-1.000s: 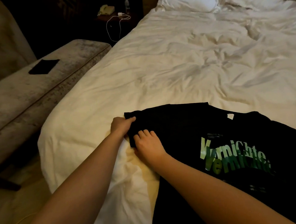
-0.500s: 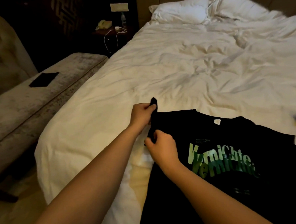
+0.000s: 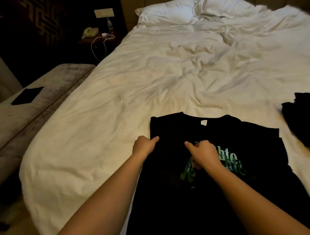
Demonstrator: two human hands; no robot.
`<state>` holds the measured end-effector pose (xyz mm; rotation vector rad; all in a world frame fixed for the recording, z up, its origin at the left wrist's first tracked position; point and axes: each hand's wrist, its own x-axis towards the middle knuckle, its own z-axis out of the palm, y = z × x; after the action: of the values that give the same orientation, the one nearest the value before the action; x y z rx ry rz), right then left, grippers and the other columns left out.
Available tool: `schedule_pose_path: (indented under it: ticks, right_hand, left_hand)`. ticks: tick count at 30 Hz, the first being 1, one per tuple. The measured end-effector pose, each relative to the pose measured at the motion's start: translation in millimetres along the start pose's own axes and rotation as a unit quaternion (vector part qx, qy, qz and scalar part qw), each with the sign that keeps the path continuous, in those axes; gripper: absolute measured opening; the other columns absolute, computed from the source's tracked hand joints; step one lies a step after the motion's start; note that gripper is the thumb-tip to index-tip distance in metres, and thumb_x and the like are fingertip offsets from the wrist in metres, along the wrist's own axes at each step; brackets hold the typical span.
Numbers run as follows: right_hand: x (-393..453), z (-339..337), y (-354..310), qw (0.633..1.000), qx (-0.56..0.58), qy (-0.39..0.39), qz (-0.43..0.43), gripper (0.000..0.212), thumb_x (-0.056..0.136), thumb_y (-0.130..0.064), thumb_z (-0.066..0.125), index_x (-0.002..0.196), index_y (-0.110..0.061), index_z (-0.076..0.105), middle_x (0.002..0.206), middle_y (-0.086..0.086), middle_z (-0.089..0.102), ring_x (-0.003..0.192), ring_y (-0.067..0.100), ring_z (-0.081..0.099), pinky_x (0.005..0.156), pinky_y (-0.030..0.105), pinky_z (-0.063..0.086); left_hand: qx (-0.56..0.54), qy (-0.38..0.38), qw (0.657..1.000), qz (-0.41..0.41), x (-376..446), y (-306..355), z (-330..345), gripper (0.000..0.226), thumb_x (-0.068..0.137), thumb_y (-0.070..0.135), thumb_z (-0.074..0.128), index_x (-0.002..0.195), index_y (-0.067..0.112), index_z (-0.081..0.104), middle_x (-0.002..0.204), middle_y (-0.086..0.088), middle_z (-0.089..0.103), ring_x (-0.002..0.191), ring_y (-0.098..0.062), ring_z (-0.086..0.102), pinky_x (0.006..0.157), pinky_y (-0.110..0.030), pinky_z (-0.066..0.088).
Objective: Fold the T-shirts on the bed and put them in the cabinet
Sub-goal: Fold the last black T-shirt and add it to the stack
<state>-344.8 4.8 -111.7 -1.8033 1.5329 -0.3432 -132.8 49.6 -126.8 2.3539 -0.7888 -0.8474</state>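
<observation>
On the bed's [image 3: 166, 77] near edge, a black T-shirt [image 3: 200, 204] spread flat, print up, left sleeve folded inward. Left hand [image 3: 144, 146] pinching its folded left edge; right hand [image 3: 203, 153] curled, gripping fabric mid-chest. Further right, another dark garment [image 3: 301, 122], heaped.

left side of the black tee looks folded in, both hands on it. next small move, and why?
Probably release and fold the right sleeve inward. The black T-shirt lies on the bed with its left edge straight under the left hand; the right hand pins the flap, while the right side is still spread out.
</observation>
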Motion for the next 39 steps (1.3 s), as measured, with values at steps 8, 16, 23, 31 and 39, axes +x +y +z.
schedule_pose_path:
  ticks: [8, 16, 23, 31, 39]
  right_hand:
    - [26.2, 4.6, -7.3, 0.982, -0.158, 0.007, -0.105, 0.018, 0.093, -0.024, 0.062, 0.095, -0.007, 0.058, 0.082, 0.005, 0.055, 0.078, 0.026, 0.056, 0.061, 0.035, 0.046]
    - [30.0, 44.4, 25.7, 0.914, -0.311, -0.108, -0.235, 0.074, 0.1, -0.061, 0.031, 0.159, -0.022, 0.011, 0.167, 0.001, 0.001, 0.153, 0.017, -0.007, 0.122, 0.042, -0.005]
    - [7.7, 10.8, 46.6, 0.927, -0.237, -0.113, -0.266, 0.072, 0.098, -0.062, 0.034, 0.157, -0.025, 0.018, 0.166, 0.0, 0.008, 0.153, 0.016, -0.003, 0.122, 0.036, -0.002]
    - [-96.7, -36.3, 114.3, 0.951, -0.164, -0.136, -0.224, 0.059, 0.093, -0.056, 0.055, 0.145, -0.031, 0.043, 0.158, -0.007, 0.03, 0.146, 0.01, 0.021, 0.116, 0.024, 0.017]
    - [-196.2, -62.8, 167.2, 0.953, -0.192, -0.036, -0.232, 0.044, 0.086, -0.053, 0.067, 0.122, -0.028, 0.067, 0.128, -0.007, 0.062, 0.125, 0.016, 0.047, 0.102, 0.035, 0.038]
  left_hand:
    - [0.261, 0.171, 0.928, 0.205, -1.7, -8.8, 16.2, 0.044, 0.095, 0.039, 0.059, 0.129, 0.012, 0.053, 0.132, -0.011, 0.052, 0.125, -0.031, 0.046, 0.1, -0.04, 0.04]
    - [0.36, -0.038, 0.906, 0.219, 6.1, -16.8, 46.7, 0.07, 0.102, 0.06, 0.02, 0.159, 0.029, -0.005, 0.166, -0.007, -0.01, 0.152, -0.025, -0.014, 0.123, -0.047, -0.005]
    - [0.411, -0.038, 0.879, 0.238, -37.4, 6.8, 51.4, 0.066, 0.103, 0.057, 0.02, 0.159, 0.026, 0.005, 0.167, -0.008, -0.002, 0.153, -0.027, -0.011, 0.12, -0.053, -0.012]
    - [0.334, -0.101, 0.904, 0.248, -138.6, -22.6, 69.5, 0.067, 0.102, 0.056, 0.035, 0.159, 0.027, 0.015, 0.166, -0.005, 0.008, 0.153, -0.025, 0.002, 0.122, -0.052, -0.002]
    - [0.249, -0.021, 0.923, 0.293, -223.2, -77.6, 78.2, 0.047, 0.099, 0.046, 0.052, 0.141, 0.025, 0.052, 0.148, 0.001, 0.047, 0.142, -0.014, 0.034, 0.123, -0.04, 0.005]
